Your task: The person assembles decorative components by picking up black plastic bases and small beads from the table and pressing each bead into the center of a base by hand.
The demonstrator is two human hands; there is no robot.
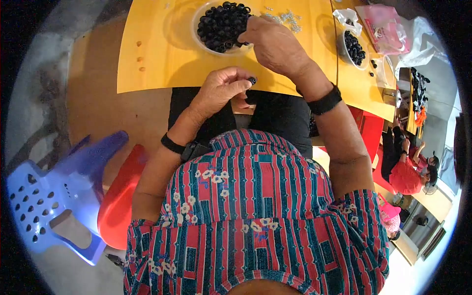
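My left hand [221,89] is curled at the near edge of the yellow table [162,54], pinching a small black ring [252,79] between thumb and fingertips. My right hand [273,43] reaches forward, its fingers closed at the right rim of a white bowl [196,27] heaped with several black rings [221,24]. Whether it grips a ring cannot be told. Both wrists wear black bands. A scatter of small silvery parts [287,19] lies on the table just beyond my right hand.
A second bowl of black rings [353,46] and a pink plastic bag [383,29] sit at the table's right. A blue plastic chair [54,196] and a red stool [118,201] stand at my left. A person in red [405,174] sits at the far right.
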